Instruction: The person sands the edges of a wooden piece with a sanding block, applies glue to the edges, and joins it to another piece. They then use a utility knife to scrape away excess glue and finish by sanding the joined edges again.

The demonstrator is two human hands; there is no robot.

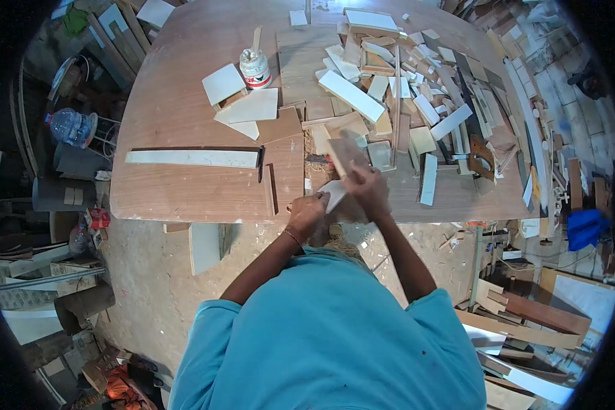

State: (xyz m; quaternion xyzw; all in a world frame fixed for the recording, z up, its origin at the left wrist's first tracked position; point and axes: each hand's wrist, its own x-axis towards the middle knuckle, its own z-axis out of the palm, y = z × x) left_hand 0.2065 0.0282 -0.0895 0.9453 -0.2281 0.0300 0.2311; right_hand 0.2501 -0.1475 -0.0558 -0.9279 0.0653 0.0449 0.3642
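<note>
White piece (334,194) near side, right of jar (255,71), pinched in left hand (309,211). Brown board (346,158), blurred, gripped in right hand (367,193), also right of jar. Scrap pile (352,96) right of jar; white strip (193,158) near side, left.

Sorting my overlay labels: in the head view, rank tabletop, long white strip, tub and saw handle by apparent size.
1. Tabletop
2. Long white strip
3. Tub and saw handle, too alike to rank

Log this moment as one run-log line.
left hand: holding white piece | right hand: gripping brown board, blurred | table: white strip left, tub beyond, offcut pile right
</note>
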